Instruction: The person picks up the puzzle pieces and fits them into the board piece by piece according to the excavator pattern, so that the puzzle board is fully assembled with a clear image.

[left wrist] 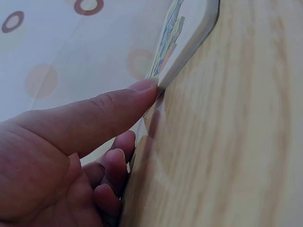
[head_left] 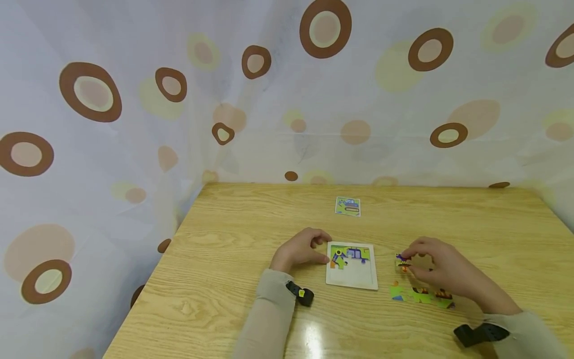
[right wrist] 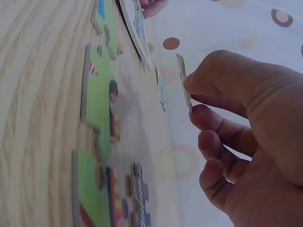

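Observation:
A white-framed jigsaw board (head_left: 352, 280) lies on the table, its upper part filled with pieces picturing a purple-blue vehicle and its lower part bare white. My left hand (head_left: 301, 249) holds the board's left side, thumb on the edge and index finger at the far corner. In the left wrist view the thumb (left wrist: 113, 111) meets the rim while the other fingers curl below. To the right of the board, my right hand (head_left: 441, 264) pinches a puzzle piece (right wrist: 182, 78) between thumb and index finger, above the table. Loose puzzle pieces (head_left: 421, 295) lie in front of that hand.
A small picture card (head_left: 348, 206) with a blue digger lies beyond the board. Another loose piece (right wrist: 140, 198) sits partly hidden near the right hand. Behind the wooden table (head_left: 224, 239) hangs a white patterned cloth (head_left: 269, 109).

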`<state>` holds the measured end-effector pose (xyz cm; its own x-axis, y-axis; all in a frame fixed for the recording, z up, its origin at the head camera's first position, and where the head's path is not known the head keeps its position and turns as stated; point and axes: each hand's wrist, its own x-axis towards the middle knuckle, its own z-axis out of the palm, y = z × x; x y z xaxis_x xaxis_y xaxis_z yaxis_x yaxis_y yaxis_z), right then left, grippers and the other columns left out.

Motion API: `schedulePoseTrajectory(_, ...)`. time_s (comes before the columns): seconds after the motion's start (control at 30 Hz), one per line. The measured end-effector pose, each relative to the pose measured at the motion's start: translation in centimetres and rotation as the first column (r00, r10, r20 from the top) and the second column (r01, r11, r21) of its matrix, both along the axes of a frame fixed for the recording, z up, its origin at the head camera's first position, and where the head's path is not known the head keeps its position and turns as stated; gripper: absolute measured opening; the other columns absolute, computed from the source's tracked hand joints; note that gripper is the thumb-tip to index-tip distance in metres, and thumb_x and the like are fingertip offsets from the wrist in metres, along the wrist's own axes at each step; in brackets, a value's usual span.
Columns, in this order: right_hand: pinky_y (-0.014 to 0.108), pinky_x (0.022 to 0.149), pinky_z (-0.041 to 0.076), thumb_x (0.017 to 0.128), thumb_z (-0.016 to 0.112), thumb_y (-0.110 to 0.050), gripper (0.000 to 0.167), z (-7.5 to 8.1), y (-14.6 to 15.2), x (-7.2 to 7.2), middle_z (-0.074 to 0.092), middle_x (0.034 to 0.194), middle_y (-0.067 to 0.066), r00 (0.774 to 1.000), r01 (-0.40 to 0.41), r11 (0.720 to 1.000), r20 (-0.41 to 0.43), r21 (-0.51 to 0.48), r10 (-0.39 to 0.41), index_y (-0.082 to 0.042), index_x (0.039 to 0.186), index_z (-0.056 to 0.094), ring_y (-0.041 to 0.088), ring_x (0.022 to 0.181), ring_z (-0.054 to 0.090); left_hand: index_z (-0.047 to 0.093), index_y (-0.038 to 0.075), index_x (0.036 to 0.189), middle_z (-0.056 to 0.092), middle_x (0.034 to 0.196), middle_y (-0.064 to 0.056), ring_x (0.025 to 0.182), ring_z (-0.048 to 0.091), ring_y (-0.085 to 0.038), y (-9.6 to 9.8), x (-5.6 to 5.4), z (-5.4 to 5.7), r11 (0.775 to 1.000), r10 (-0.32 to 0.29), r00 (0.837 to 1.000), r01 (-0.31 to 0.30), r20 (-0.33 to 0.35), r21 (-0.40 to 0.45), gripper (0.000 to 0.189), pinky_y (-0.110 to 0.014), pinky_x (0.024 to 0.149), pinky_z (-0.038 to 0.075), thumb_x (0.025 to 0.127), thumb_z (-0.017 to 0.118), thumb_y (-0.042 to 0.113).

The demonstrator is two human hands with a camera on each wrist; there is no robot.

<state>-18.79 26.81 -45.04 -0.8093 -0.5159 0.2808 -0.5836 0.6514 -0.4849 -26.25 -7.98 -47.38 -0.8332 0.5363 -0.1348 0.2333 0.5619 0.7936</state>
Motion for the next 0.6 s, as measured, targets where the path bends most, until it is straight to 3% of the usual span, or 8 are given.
schedulePoseTrajectory(0.17,0.027,0.062,0.042,0.081,0.079,-0.004,0.027,0.2,-1.1,-0.3,0.061,0.104,-0.007,1.0,0.01,1.0,0.019,-0.02,-0.01,-0.018,0.104,0.072,0.012,0.084,0.055,0.066,0.015,0.123,0.054,0.103,0.002,0.092,0.046,-0.012,0.0,-0.1,0.0,1.0,0.0,1.0,0.0,-0.006,-0.006,0.043,-0.027,0.082,0.041,0.083,0.082,0.015)
schedulePoseTrajectory(0.4,0.036,0.072,0.051,0.082,0.079,-0.006,0.023,0.2,-2.6,-0.7,0.061,0.102,-0.008,1.0,0.001,1.0,0.01,-0.028,0.0,-0.017,0.101,0.074,0.017,0.091,0.06,0.066,0.014,0.124,0.054,0.103,0.001,0.091,0.046,-0.012,0.0,-0.1,0.0,1.0,-0.005,1.0,0.005,-0.01,-0.009,0.044,-0.026,0.082,0.041,0.083,0.082,0.015)
schedulePoseTrajectory(0.6,0.042,0.077,0.051,0.083,0.079,-0.008,0.023,0.2,-3.8,-0.9,0.061,0.103,-0.01,0.998,0.008,1.0,0.061,-0.024,-0.007,-0.02,0.103,0.073,0.018,0.096,0.06,0.066,0.015,0.123,0.054,0.103,0.001,0.091,0.045,-0.012,0.0,-0.1,0.0,1.0,-0.001,1.0,0.001,-0.016,-0.016,0.044,-0.026,0.082,0.041,0.082,0.082,0.016)
